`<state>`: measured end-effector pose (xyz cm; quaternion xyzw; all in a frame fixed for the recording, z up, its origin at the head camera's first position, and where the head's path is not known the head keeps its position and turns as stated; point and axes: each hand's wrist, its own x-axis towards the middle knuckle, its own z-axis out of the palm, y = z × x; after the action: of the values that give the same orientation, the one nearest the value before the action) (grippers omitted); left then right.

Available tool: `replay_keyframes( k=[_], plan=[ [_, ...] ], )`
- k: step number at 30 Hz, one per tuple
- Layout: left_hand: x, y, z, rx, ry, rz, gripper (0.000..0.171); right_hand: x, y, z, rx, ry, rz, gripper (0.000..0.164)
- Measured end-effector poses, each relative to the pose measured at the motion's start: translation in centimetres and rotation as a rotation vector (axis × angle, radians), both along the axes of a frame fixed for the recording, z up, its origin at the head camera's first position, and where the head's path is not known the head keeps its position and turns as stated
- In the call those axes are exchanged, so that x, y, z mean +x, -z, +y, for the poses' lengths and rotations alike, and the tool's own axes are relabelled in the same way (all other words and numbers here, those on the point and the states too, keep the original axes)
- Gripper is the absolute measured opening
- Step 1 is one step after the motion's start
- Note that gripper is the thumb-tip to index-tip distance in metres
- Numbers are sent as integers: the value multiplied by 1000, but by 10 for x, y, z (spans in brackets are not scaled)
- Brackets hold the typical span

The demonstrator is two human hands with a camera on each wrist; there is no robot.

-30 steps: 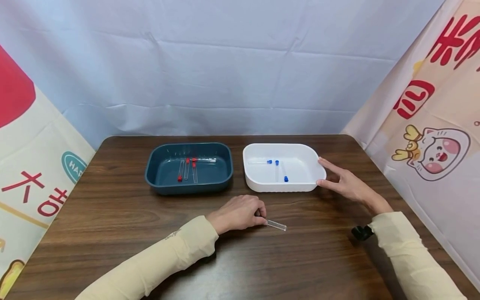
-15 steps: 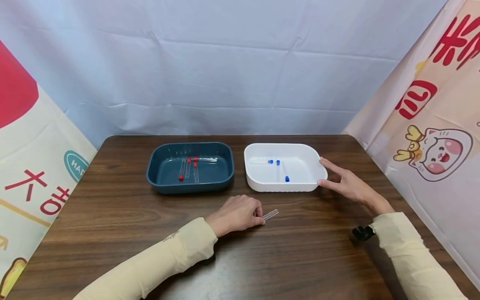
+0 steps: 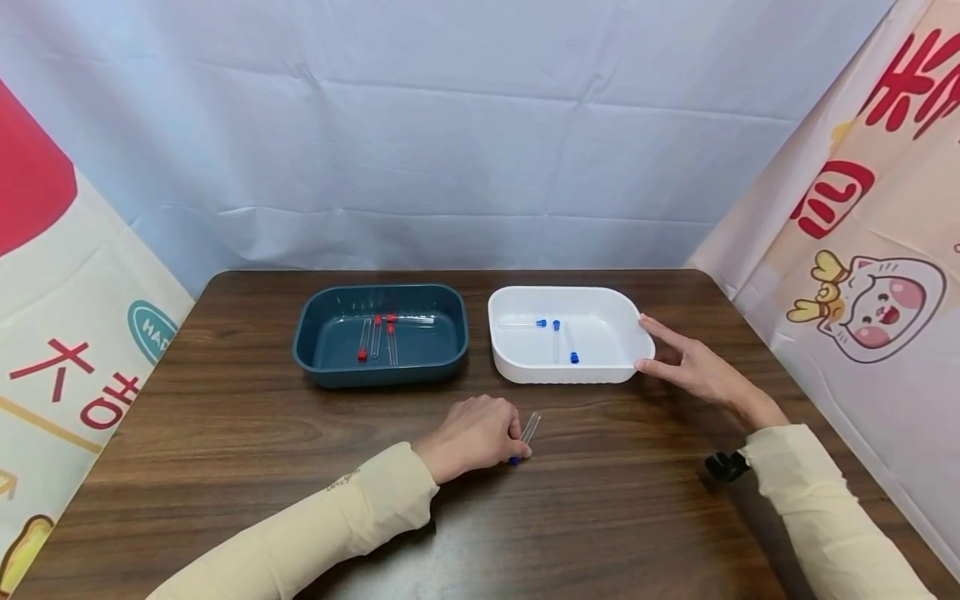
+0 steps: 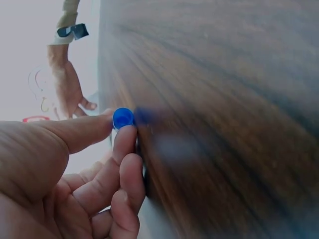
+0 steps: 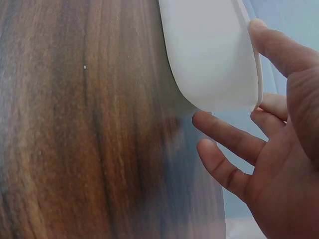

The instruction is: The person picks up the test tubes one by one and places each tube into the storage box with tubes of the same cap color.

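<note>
My left hand [image 3: 480,433] is low over the table, thumb and forefinger pinching a clear test tube [image 3: 530,428] near its blue cap [image 4: 123,118]. In the head view the tube's glass end points away and slightly right. The left wrist view faces the cap end-on, so most of the glass is hidden there. At the right end of a white tray [image 3: 562,374], my right hand [image 3: 697,371] touches the rim with spread, fairly straight fingers. Several blue-capped tubes [image 3: 557,337] lie in that tray.
A dark teal tray [image 3: 382,377] stands left of the white one, with several red-capped tubes [image 3: 392,343] inside. Both trays are toward the far side of the brown wooden table [image 3: 630,517]. White cloth [image 3: 465,150] hangs behind, and printed cloths flank the table.
The tube has turned in my left hand from pointing right and nearer to pointing away, and its blue cap now shows. My right hand stays at the white tray.
</note>
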<state>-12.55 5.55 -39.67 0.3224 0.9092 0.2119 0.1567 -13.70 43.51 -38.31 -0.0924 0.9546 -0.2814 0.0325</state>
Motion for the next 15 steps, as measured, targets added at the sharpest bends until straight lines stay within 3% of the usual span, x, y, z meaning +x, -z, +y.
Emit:
replay_keyframes(
  k=[5,15],
  plan=[
    [2,-2,2,-7,-25,-71,32,-1,1,0,-3,1,4,82],
    [3,0,3,-12,-41,-63,32,0,1,0,-4,-2,11,81]
  ],
)
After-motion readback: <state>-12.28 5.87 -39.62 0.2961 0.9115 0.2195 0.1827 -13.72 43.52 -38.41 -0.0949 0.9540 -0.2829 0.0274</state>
